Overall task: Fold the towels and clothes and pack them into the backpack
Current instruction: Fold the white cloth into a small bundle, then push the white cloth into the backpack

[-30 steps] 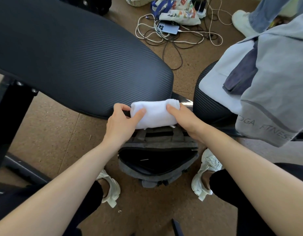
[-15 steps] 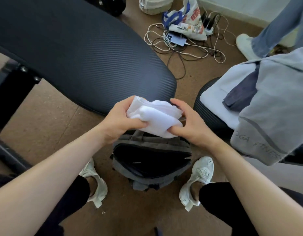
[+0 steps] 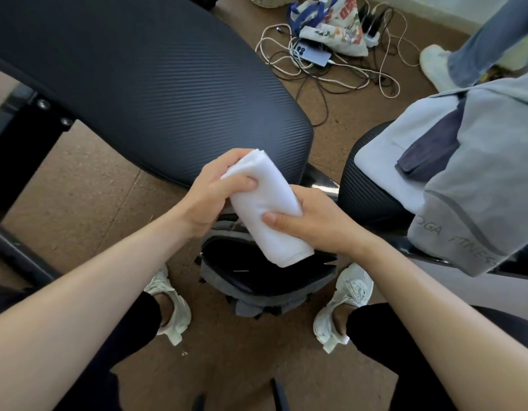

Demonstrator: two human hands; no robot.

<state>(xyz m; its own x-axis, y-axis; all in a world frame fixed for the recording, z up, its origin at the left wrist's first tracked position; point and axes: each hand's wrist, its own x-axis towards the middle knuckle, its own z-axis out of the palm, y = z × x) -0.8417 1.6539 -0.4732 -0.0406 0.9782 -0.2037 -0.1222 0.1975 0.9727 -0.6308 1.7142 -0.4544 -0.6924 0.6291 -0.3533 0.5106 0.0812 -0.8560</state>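
The left hand [image 3: 210,191] grips the upper end of a rolled white towel [image 3: 265,209], thumb across its front and fingers curled behind. The right hand [image 3: 313,219] grips the roll lower down, thumb pressed on the near face. The towel slants, its lower end above the open mouth of the grey backpack [image 3: 268,298], which stands on the floor between the person's two pale shoes [image 3: 173,307]. Hands and towel cover the far rim of the backpack; its inside is dark and nothing in it can be made out. Behind the left hand lies a wide, dark, ribbed bench pad [image 3: 153,84]. To the right, a second ribbed pad [image 3: 363,185] carries a light blue cloth [image 3: 384,161], a dark blue cloth [image 3: 428,149] and a grey towel with lettering [image 3: 479,173], which hangs over the pad's edge and runs out of the frame. Farther off, tangled cables [image 3: 330,81], a phone [image 3: 311,54] and a printed bag [image 3: 333,25] lie on the floor, beside another person's shoe and trouser leg [image 3: 434,66], cut off at the top edge. The floor [image 3: 79,188] is brown and speckled.
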